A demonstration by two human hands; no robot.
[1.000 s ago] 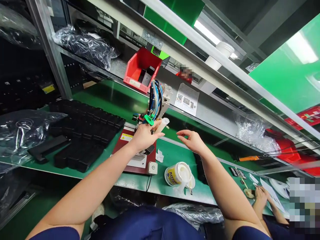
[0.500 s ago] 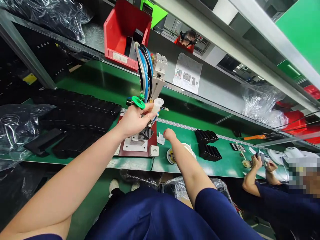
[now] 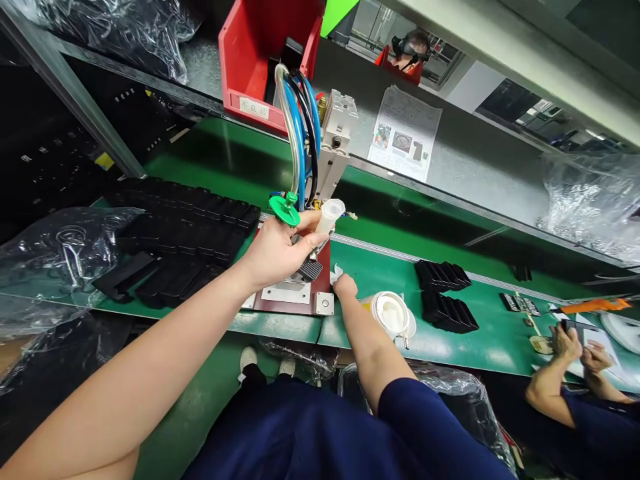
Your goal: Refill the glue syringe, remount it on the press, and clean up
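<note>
My left hand (image 3: pixel 280 250) is closed around a translucent white plastic tube (image 3: pixel 330 215), open end up, like a syringe barrel. A green round cap (image 3: pixel 285 210) on a clear hose sits against the back of the same hand's fingers; whether they grip it is hidden. Behind and below this hand stands a small press fixture (image 3: pixel 334 143) on a dark red base (image 3: pixel 320 283). My right hand (image 3: pixel 346 287) is curled on the green bench at the base's right side, and a crumpled white wipe (image 3: pixel 336 273) sticks out from its fingers.
A white tub (image 3: pixel 393 313) stands right of my right forearm, with black divided trays (image 3: pixel 447 297) beyond. Black parts (image 3: pixel 185 227) lie left. A red bin (image 3: pixel 253 107) and a printed sheet (image 3: pixel 405 133) rest on the shelf above. A co-worker's hands (image 3: pixel 570 343) are far right.
The camera view has shifted, bringing the fixture closer. My right hand has come nearer to me and the wipe, uncovering more of the tub. My left hand still holds the white tube.
</note>
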